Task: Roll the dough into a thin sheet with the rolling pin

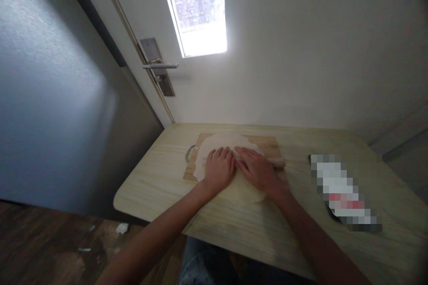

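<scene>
Pale wooden desk (pixel 160 178), brown chopping board (pixel 270 144) on it: round flat dough sheet (pixel 220 141) lies there, thin wooden rolling pin (pixel 278 163) crosswise, left-right, under left hand (pixel 219 170) & right hand (pixel 261 171); both grips flat, fingers apart, pressing.

The left hand (pixel 219 169) and the right hand (pixel 262 171) are bare, as are both wrists. The long, slender forearms (pixel 160 236) run uncovered to the picture's lower edge. Between them, at the bottom, shows a lap in faded blue denim trousers (pixel 200 269) with a mottled, worn wash
</scene>
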Motion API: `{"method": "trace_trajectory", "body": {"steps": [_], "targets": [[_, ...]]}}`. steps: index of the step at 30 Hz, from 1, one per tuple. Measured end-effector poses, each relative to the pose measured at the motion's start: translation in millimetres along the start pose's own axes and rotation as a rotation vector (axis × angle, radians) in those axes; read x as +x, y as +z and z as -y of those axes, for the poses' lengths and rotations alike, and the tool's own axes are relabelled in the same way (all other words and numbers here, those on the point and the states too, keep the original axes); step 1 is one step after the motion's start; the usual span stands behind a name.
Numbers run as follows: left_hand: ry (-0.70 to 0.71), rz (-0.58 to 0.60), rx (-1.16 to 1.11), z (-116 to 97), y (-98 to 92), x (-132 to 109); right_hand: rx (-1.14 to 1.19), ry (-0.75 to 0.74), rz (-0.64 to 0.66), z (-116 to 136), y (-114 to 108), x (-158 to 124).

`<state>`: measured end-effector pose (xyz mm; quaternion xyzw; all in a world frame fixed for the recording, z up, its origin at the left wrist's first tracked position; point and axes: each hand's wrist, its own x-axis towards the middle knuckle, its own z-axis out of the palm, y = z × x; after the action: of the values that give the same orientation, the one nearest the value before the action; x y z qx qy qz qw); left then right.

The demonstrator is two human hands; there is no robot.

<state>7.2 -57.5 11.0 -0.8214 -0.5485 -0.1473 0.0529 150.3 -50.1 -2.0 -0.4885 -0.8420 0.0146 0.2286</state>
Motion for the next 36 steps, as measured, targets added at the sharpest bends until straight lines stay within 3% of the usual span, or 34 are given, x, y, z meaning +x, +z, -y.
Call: {"method": "trace_trajectory", "body": {"steps": [4,11,17,22,27,36], "targets": [[-0.003,-0.019,0.047,0,7.9,7,-0.108,0.050,0.061,0,1,10],[-0.060,0.028,0.051,14,15.4,46,-0.242,0.176,0.129,-10,6,43],[-0.206,0.120,-0.012,26,24.7,85,-0.229,0.264,0.079,-29,12,75],[-0.232,0.082,-0.042,36,34.9,108,-0.251,0.272,-0.003,-41,15,94],[-0.191,0.056,-0.029,39,38.9,120,-0.297,0.190,-0.003,-46,14,107],[-0.228,0.092,-0.043,41,41.5,122,-0.226,0.301,0.103,-54,20,108]]}}
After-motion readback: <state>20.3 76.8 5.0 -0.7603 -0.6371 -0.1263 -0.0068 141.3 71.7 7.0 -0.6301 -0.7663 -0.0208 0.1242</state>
